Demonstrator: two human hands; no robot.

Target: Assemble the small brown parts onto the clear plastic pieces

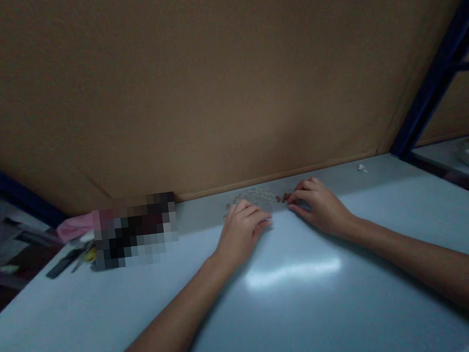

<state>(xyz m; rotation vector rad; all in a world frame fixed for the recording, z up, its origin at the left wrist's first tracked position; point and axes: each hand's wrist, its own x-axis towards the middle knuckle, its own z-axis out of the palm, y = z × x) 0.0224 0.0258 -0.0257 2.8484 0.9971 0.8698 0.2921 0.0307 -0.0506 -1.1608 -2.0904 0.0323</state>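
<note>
My left hand [241, 232] rests palm down at the back of the white table, fingers curled. Between its thumb and fingertips is a small clear, shiny piece [269, 222], too small to name. Just behind that hand lies a loose heap of small transparent pieces [260, 194]. My right hand [320, 206] has its thumb and forefinger nearly together beside a few small brown pieces [283, 197]. What those fingertips hold, if anything, is too small to make out.
A brown board [224, 86] closes off the table's back, between blue metal posts [431, 85]. At the left are a pink cloth [73, 227], a dark flat object [64, 264] and a blurred-out patch. A white scrap [361, 168] lies at the back right.
</note>
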